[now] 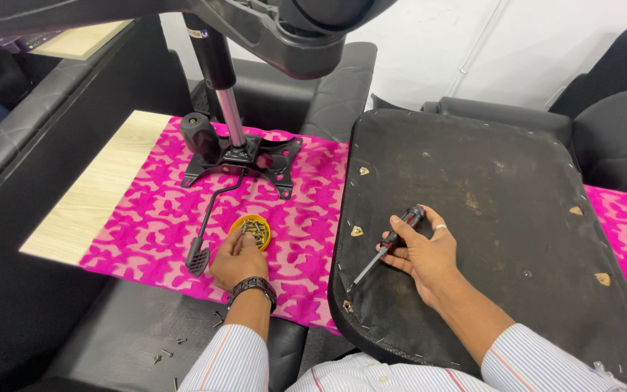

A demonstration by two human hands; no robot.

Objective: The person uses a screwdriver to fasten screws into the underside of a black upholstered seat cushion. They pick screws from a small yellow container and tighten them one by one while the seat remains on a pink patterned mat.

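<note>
- Yellow dish of small screws, on the pink patterned cloth over the desk: my left hand sits at its near rim, fingertips dipping in. Whether this grip has pinched a screw I cannot tell; the fingers hide it.
- Screwdriver, red-and-black handle, thin shaft: my right hand has its grip closed loosely round the handle, tip resting on the upturned black seat pan.
- Seat pan: underside up, right of the dish, with brass-coloured mounting points near its left edge.
- Chair mechanism plate, with gas column and lever, beyond the dish on the cloth.
- Loose screws lie on the black cushion by my left sleeve.
- Judgement: lift one screw only, by its head, and keep the driver tip flat and still so it does not slip.
</note>
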